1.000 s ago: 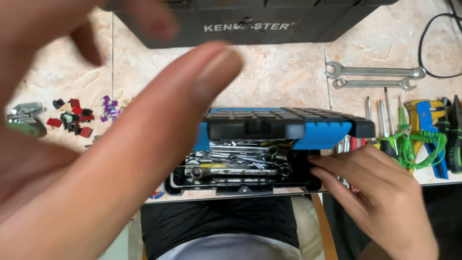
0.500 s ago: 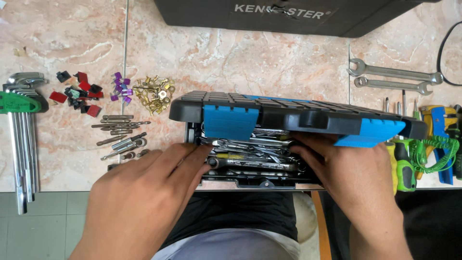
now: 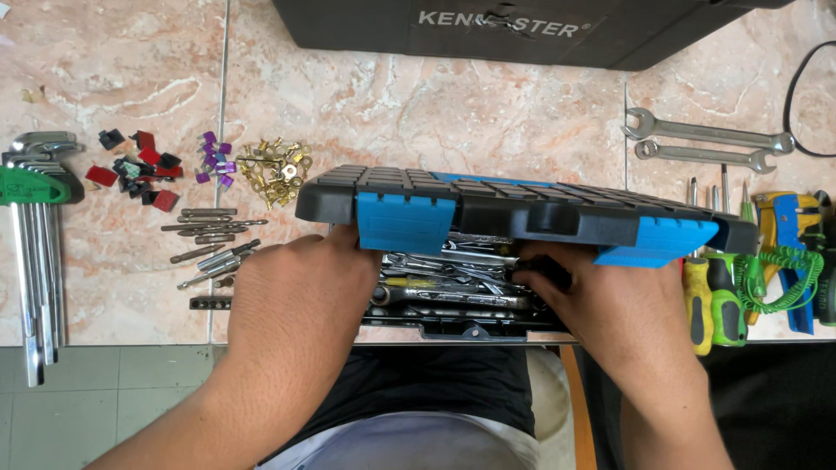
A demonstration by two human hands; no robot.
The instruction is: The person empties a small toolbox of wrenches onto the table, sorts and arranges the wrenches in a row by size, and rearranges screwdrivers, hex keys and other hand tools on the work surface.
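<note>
At the table's near edge, both hands, left hand [image 3: 296,283] and right hand [image 3: 610,305], reach into the half-open tool case [image 3: 522,213] among the wrenches [image 3: 453,283], grips hidden; sorting seems underway, needing a firm pick next.

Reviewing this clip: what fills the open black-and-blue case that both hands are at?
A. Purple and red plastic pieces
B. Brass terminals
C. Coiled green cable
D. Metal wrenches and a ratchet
D: the black-and-blue case shows a jumble of metal wrenches between the left hand and the right hand.
</note>
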